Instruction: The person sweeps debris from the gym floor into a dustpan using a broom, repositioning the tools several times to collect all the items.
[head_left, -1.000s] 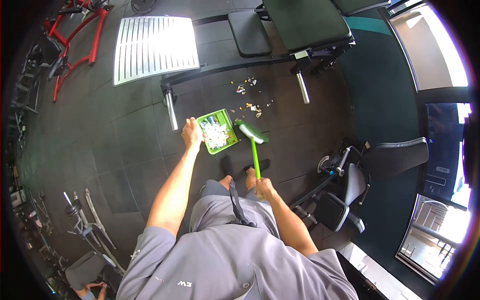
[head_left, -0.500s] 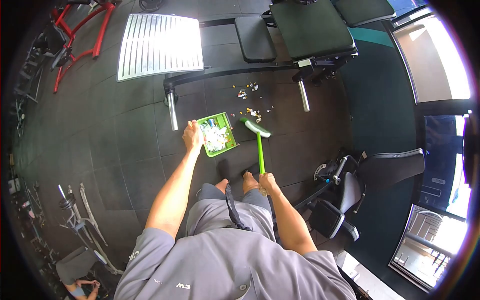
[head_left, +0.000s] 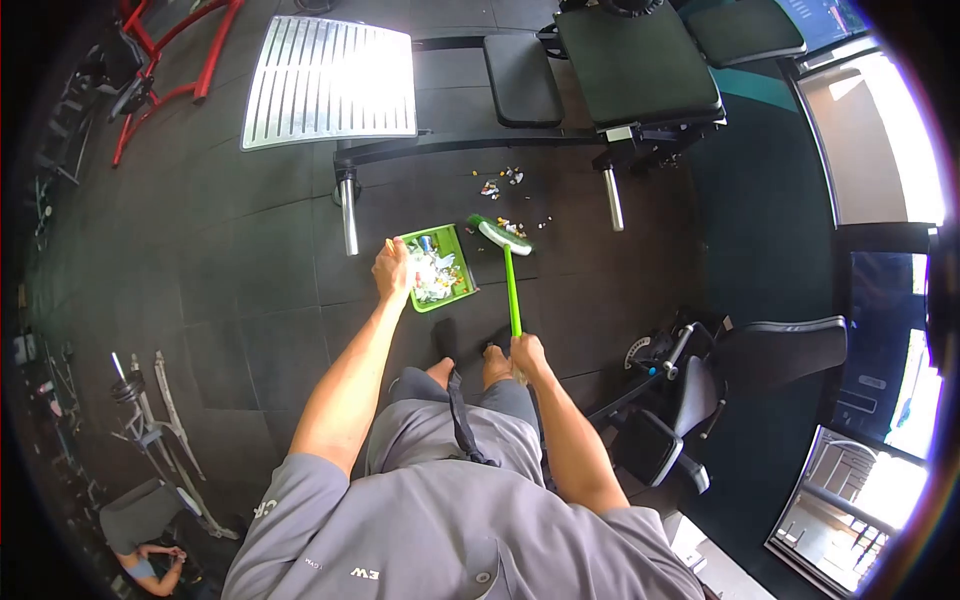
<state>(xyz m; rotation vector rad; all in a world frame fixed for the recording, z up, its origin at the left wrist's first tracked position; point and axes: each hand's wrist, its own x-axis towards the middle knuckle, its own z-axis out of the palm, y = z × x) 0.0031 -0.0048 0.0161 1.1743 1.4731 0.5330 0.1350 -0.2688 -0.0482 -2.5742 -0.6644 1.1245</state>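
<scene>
My left hand is closed around the left side of a green dustpan, which holds white scraps and other litter. My right hand grips the green handle of a broom. The broom's head rests on the dark floor just right of the dustpan, apart from it. Small debris lies against the far edge of the bristles. Another scattered pile is farther away, below the bench frame.
A machine with a slotted metal footplate and black pads stands ahead. At the right is a black seat machine near the wall. Red frame is far left; another person sits lower left.
The broom head has moved left and a little farther away, up to the nearer debris, with my right hand following. The dustpan stays nearly where it was in my left hand.
</scene>
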